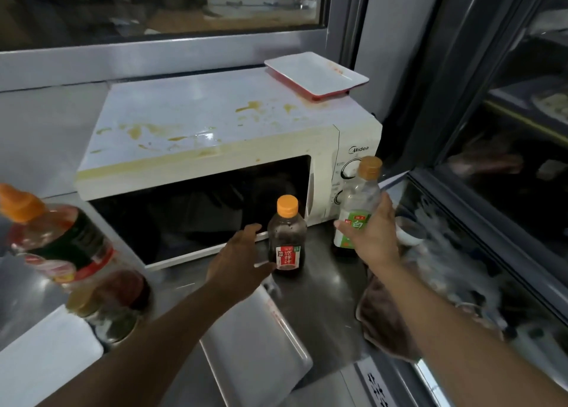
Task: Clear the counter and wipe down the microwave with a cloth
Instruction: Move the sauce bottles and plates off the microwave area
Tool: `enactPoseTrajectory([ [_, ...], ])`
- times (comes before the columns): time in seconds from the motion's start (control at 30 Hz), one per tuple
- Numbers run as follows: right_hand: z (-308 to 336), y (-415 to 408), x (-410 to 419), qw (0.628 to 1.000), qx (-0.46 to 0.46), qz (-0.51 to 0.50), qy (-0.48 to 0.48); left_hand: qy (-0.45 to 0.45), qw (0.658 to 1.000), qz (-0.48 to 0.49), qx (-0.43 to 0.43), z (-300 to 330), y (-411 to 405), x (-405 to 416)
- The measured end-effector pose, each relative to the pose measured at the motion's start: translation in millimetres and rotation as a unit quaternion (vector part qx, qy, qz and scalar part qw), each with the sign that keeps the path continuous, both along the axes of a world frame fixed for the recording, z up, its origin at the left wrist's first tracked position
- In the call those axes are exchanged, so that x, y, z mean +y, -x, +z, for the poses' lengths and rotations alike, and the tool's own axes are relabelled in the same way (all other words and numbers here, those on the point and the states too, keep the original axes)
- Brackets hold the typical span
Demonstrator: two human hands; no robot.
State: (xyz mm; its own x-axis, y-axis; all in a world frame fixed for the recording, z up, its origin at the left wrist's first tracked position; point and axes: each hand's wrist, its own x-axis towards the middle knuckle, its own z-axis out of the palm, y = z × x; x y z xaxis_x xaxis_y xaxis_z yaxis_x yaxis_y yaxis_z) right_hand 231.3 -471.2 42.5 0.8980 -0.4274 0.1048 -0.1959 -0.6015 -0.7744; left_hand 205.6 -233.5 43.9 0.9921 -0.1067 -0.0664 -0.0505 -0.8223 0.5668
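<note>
Two orange-capped bottles stand on the dull steel counter [322,308] in front of the microwave [215,136]. Fingers of the right hand [373,237] curl round the clear plastic bottle [358,203], which has a green and white label; the liquid inside looks colourless, though how full it is I cannot tell. Just left of that grip stands a squat dark bottle [286,237] with a red label, filled nearly to the neck with brown sauce. The left hand [238,265] reaches toward it with fingers spread and thumb out, beside the glassy surface but holding nothing; whether it touches is unclear.

Behind both hands, the microwave's boxy cream shell has a smooth top smeared with yellow-brown stains, and a shallow rectangular white dish [316,74] with a red underside sits on its far right corner. Below the right forearm lies a crumpled brownish cloth [384,320]. Under the left forearm rests a flat rectangular white tray [255,345]. Far left of the grip, a large blurred bottle [55,237] with an orange cap leans near round jars [116,311]
</note>
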Motion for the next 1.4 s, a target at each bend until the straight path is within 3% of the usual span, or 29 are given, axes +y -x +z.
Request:
enactPoseTrajectory([
  [0.3,-10.8,-11.5,4.2,0.995,-0.069,-0.063,0.026,0.01,1.0,-0.006,0.006,-10.2,-11.4,-4.9],
  [0.57,-0.6,-3.0,5.8,0.994,-0.105,-0.02,0.028,0.063,0.998,-0.025,0.001,-9.6,-23.2,-14.5],
  [0.93,11.3,17.3,9.0,0.995,-0.095,0.02,0.036,0.166,0.986,-0.026,-0.01,-19.1,-31.6,-24.6],
  [1.4,54.8,57.1,37.0,0.994,-0.09,0.021,0.066,0.21,0.978,0.009,0.01,15.4,4.3,2.2],
])
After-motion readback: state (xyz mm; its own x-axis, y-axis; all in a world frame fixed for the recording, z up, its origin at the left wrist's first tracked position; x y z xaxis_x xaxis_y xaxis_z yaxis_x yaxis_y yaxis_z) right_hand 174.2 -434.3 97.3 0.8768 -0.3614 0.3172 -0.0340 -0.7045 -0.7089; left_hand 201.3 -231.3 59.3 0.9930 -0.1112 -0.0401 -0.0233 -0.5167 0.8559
